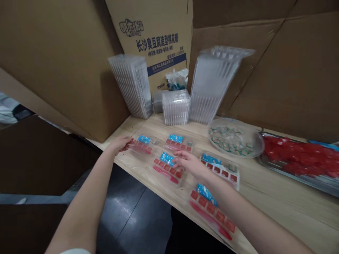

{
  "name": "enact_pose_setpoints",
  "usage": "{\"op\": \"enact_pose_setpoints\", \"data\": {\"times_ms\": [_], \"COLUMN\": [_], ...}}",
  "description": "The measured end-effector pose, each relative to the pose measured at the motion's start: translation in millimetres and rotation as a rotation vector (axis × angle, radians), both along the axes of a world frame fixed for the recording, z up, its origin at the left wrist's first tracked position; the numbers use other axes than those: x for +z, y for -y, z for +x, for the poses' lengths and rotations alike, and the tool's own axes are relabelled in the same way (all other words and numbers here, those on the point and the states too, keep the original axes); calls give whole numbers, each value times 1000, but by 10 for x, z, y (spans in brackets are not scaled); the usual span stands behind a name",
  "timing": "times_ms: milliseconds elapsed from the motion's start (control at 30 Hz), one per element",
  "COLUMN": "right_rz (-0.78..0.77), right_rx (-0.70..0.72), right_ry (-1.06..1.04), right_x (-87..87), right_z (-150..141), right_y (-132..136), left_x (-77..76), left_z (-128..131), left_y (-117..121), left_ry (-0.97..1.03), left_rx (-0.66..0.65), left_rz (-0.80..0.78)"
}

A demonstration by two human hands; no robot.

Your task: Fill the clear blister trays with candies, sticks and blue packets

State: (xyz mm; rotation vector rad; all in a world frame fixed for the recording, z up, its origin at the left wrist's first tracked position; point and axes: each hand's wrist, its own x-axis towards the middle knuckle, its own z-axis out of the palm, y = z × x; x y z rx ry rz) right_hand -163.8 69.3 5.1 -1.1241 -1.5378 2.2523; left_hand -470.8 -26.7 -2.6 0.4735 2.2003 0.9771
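Observation:
On the left, my left hand (123, 144) has its fingers closed on the end of a clear plastic tray (142, 149), which holds a blue patterned packet and a row of red squares. My right hand (186, 163) hovers over the right side of the middle tray (160, 170), its fingers apart beside the blue packet (166, 158); a pink-red plastic piece lies along that tray's front. Behind it sits another filled tray (178, 144). Two more lie to the right: a tray (222, 173) partly behind my right forearm and a nearer tray (212, 213).
Tall stacks of clear containers (132, 86) (208, 88) and a shorter stack (177, 108) stand at the back against cardboard boxes (159, 21). To the right are a round bowl (258, 144) of small green-and-white packets and a metal tray (296, 181) heaped with red pieces.

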Motion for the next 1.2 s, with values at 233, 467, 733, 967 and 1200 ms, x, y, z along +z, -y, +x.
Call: {"op": "enact_pose_setpoints", "data": {"times_ms": [233,467,733,967,1200], "right_rz": [88,-119,-63,-153,-182], "right_rx": [-65,96,-96,-162,-139], "right_ry": [20,-4,92,123,75], "right_x": [-84,41,19,37,195], "right_z": [200,-478,-1072,-1345,-1121], "right_y": [-6,198,118,-119,-277], "left_x": [-286,-492,-541,-495,-482], "left_z": [-75,63,200,44,-58], "left_y": [-48,52,44,65,175], "left_ry": [-471,-688,-806,-659,-348], "left_rx": [-83,-122,-27,-168,-41], "left_rz": [-101,-114,-162,-164,-101]}}
